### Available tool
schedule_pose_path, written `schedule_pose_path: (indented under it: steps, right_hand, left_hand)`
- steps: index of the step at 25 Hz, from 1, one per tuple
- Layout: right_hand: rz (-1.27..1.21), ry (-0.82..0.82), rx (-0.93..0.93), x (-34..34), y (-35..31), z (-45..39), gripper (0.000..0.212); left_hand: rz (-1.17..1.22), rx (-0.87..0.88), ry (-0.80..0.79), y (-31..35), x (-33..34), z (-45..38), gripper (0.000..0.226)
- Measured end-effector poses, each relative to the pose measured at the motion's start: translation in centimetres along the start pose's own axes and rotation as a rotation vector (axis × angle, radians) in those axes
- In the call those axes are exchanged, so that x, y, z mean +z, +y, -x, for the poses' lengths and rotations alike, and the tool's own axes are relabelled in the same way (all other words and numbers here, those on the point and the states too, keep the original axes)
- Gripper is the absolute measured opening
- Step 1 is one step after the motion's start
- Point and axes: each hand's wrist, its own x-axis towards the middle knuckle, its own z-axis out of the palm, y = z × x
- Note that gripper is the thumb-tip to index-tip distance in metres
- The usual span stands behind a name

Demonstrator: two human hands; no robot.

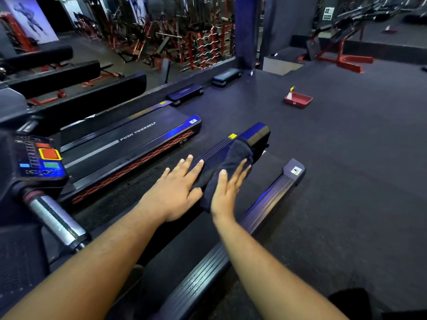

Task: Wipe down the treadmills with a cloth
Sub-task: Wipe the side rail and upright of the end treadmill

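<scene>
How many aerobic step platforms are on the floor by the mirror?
2: one step platform beyond the far treadmill's end, another further right along the mirror base. More may be hidden behind the treadmills.

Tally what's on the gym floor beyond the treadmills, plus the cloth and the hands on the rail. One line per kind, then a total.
Aerobic step platforms: 2
Red tray: 1
Spray bottle in the tray: 1
Dark cloth: 1
Hands: 2, left hand flat on the rail, right hand against the cloth
Total: 7
</scene>
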Motion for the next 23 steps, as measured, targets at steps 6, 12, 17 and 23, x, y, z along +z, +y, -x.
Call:
schedule_pose_path:
  steps: [6, 12, 17, 23]
  right_hand:
    - [0.072, 0.154, 0.123, -1.3, -1.9, -8.1, 0.074]
    - [0.651, -0.191, -0.447, -4.0, -1.6, -8.8, 0.051]
    - [0.768, -0.165, -0.250, -3.0, -4.5, -9.7, 0.047]
    - [0.835, -0.373, -0.561, -5.0, -3.9, -8.8, 0.050]
  left_hand:
    - [0.006, 0.001, 0.010, 0.0, 0.1, 0.2, 0.070]
    - [-0.012, -0.008, 0.050, 0.1, 0.2, 0.5, 0.073]
    - [0.012, -0.004, 0.066, 0.2, 0.2, 0.7, 0.081]
    - [0.037, -0.010, 0.067, 0.1, -0.1, 0.8, 0.086]
